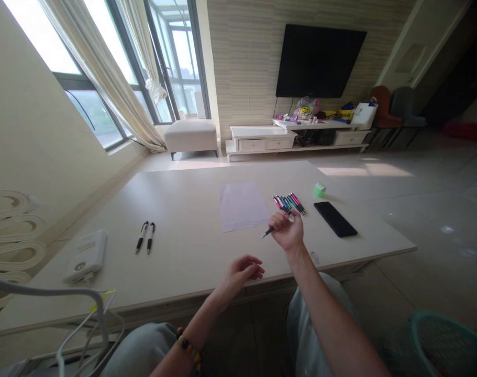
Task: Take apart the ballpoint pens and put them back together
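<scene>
My right hand (pixel 287 230) is closed round a pen (pixel 269 231), whose dark grip and tip stick out to the left over the table. Just beyond that hand lies a row of several coloured pens (pixel 290 202), side by side. My left hand (pixel 244 271) rests at the table's near edge, fingers loosely bent and nothing seen in them. A sheet of white paper (pixel 243 206) lies flat ahead of both hands. Farther left, two white pens with black grips (pixel 150 238) lie next to each other.
A black phone (pixel 335 219) and a small green box (pixel 319 190) are on the right of the white table (pixel 183 262). At left sits a white box-like device (pixel 87 255) with a cable. A green basket (pixel 438 324) stands on the floor at lower right.
</scene>
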`<state>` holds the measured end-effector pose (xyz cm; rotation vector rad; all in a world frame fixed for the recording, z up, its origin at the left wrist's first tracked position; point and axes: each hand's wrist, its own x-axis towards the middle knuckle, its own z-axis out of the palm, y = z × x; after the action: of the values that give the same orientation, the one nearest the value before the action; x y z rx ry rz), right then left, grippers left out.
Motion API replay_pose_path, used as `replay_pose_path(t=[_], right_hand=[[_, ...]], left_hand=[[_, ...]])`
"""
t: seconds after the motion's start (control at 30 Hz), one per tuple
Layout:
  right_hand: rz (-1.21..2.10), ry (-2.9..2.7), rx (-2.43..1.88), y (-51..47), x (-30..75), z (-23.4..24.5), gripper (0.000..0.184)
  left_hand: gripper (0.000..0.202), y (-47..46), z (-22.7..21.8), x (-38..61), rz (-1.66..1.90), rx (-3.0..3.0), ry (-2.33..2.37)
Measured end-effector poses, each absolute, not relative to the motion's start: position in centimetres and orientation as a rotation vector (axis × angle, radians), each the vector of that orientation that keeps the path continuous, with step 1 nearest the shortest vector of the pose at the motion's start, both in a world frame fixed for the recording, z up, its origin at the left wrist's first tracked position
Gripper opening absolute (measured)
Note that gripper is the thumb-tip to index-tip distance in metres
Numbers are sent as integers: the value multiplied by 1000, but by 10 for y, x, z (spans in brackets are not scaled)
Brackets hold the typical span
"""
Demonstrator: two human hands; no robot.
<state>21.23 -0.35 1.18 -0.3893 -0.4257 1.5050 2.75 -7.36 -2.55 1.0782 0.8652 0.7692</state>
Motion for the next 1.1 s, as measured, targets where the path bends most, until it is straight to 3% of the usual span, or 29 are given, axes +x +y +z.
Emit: replay_pose_path(t=[0.2,0.4,0.7,0.87,1.0,1.1], right_hand=[[1527,-469,-392,0,215,14,32],[1554,-537,-463,19,223,16,29],[1581,-627,-698,69,226,16,25],[1668,-934,-1087,91,215,-7,46],[1323,-1125,-1209,94,204,-24,25],[1253,-1222,-1234,90,200,-29,18]], left_hand=[[29,-74,-26,26,823,1194,963],[21,-57,-31,16,1005,1779,1318],[42,-28,-45,17,812,2430,1621],[45,-29,-49,20,595,2511,1773],[46,-29,-46,21,512,2536,1800],[46,-28,-45,21,493,2533,1806]])
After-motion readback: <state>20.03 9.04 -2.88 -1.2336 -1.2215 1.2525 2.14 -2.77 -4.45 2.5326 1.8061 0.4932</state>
